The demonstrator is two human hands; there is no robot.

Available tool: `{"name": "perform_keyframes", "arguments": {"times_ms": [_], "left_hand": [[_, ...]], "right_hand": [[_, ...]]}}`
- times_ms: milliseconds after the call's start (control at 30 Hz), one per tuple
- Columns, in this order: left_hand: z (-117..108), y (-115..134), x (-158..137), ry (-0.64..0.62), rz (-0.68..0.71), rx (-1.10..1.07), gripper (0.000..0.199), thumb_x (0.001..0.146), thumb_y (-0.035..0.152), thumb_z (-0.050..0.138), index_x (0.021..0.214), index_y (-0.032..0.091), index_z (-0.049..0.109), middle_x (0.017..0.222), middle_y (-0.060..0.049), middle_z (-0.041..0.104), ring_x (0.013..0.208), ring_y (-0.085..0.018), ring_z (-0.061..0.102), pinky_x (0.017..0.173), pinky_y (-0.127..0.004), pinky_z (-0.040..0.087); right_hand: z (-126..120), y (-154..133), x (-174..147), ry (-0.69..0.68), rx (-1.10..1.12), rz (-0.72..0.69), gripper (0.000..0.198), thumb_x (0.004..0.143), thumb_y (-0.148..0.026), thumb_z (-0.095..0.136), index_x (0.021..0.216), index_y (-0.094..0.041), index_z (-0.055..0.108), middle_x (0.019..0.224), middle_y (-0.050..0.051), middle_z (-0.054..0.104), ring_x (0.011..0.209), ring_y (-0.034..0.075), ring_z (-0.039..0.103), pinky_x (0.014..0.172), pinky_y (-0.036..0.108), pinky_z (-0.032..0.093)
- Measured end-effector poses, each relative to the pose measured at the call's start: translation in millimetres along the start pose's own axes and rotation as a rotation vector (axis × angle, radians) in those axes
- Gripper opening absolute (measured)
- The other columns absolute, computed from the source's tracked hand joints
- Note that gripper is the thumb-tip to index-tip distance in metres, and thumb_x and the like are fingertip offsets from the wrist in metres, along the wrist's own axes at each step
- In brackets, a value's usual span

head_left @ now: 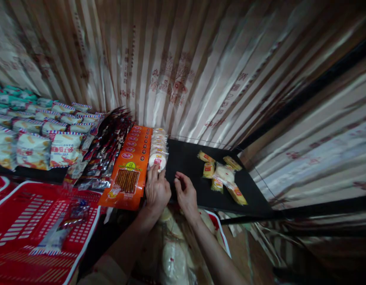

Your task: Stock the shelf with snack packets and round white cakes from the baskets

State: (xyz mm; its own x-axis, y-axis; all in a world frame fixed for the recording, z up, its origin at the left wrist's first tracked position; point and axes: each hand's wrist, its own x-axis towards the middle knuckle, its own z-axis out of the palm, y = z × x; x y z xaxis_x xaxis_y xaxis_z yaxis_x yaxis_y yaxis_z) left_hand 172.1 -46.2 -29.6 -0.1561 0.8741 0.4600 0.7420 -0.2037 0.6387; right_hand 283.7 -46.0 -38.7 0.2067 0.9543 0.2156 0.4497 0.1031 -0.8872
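A row of clear-wrapped round white rice crackers [158, 147] stands on the black shelf [183, 152]. My left hand [157, 192] has its fingers closed on the front rice cracker packet [157, 160] of that row. To its right, my right hand [186, 194] is held over the shelf's front part with curved fingers slightly apart and nothing between them. Left of the row lie orange snack-stick packs [128, 174], overlapping one another. On the right part of the shelf are several small yellow packets [209, 169] around one loose white rice cracker packet [225, 174].
Rows of white snack bags [65, 148] and dark red packets [104, 148] fill the shelf's left side. A red basket [19, 225] holding a few packets stands below left. Under my arms, another basket [220, 229] holds larger round packets [174, 257]. Printed pleated curtain [177, 79] hangs behind.
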Motion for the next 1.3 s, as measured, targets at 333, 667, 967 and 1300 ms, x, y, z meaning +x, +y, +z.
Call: {"name": "perform_keyframes", "arguments": {"times_ms": [333,667,967,1300], "left_hand": [[-32,12,-59,-0.372,0.423,-0.174,0.032,0.092,0.020,0.034,0.110,0.019,0.060,0.105,-0.006,0.067,0.098,-0.015,0.062,0.090,-0.029,0.050],[5,2,-111,-0.651,0.217,-0.075,0.046,0.076,0.014,0.044,0.119,0.013,0.058,0.114,-0.012,0.064,0.108,-0.026,0.058,0.095,-0.039,0.047],[15,11,-119,-0.740,0.232,-0.120,0.037,0.078,0.009,0.041,0.104,0.019,0.065,0.103,-0.006,0.065,0.103,-0.020,0.056,0.092,-0.031,0.044],[5,15,-119,-0.736,0.068,-0.154,0.027,0.081,0.007,0.039,0.086,0.016,0.064,0.090,-0.006,0.063,0.092,-0.017,0.056,0.087,-0.029,0.041]], "right_hand": [[-87,14,-102,0.007,-0.128,0.062,0.027,0.080,-0.043,0.054,0.095,-0.024,0.067,0.101,0.009,0.067,0.098,0.026,0.058,0.088,0.041,0.045],[-119,50,-145,-0.016,-0.291,0.124,0.025,0.071,-0.037,0.063,0.093,-0.029,0.070,0.101,0.006,0.068,0.102,0.029,0.057,0.094,0.043,0.041],[-107,39,-147,-0.173,-0.389,0.076,0.024,0.075,-0.028,0.055,0.090,-0.021,0.071,0.096,0.010,0.068,0.097,0.027,0.059,0.089,0.039,0.043],[-108,40,-150,-0.316,-0.467,0.035,0.030,0.081,-0.024,0.045,0.100,-0.016,0.067,0.099,0.011,0.068,0.096,0.024,0.062,0.087,0.035,0.046]]}}
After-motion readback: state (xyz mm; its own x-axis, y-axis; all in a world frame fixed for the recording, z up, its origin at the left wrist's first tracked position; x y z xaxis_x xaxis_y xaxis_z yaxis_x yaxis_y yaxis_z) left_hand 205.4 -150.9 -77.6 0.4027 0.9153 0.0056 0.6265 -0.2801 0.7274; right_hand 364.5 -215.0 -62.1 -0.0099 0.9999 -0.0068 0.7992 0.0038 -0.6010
